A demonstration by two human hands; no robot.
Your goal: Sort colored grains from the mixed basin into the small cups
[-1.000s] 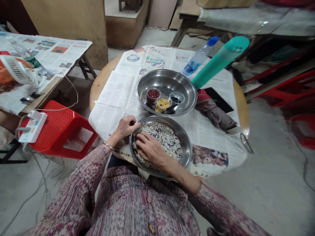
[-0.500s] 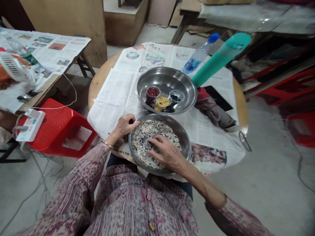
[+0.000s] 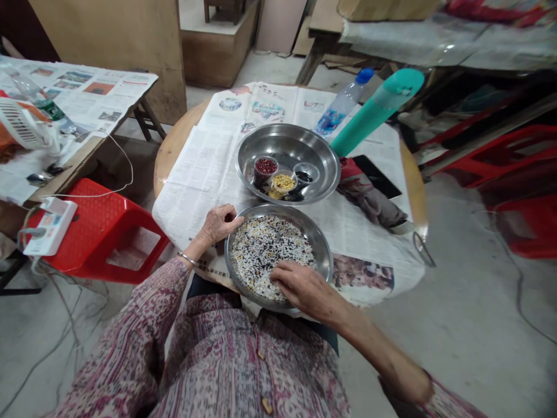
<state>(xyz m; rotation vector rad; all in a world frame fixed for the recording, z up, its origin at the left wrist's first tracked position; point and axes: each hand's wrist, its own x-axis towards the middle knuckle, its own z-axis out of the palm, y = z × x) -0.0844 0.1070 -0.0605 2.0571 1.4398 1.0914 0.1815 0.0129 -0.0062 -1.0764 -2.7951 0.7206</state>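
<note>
A shallow metal basin (image 3: 327,255) is at the table's near edge, holding a mix of white, black and yellow grains and beans (image 3: 265,249). My left hand (image 3: 221,223) is at the basin's left rim, its thumb on the edge and its fingers curled. Over the lower right of the mix, my right hand (image 3: 304,289) has its fingers drawn together and pointing down. Whatever lies between those fingertips is hidden. Behind is a second metal basin (image 3: 311,136) with clear cups of red beans (image 3: 265,166), yellow beans (image 3: 283,183) and black beans (image 3: 304,176).
Newspaper (image 3: 191,165) covers the round table. A water bottle (image 3: 339,109), a green tube (image 3: 374,113), a grey and red cloth bundle (image 3: 369,200) and a dark phone (image 3: 378,177) lie beyond. At left, a red stool (image 3: 100,229) carries a power strip (image 3: 52,225).
My right hand has moved down and right in the basin, and its spread fingers have drawn together. More black shows in the mix. My left hand stays at the rim.
</note>
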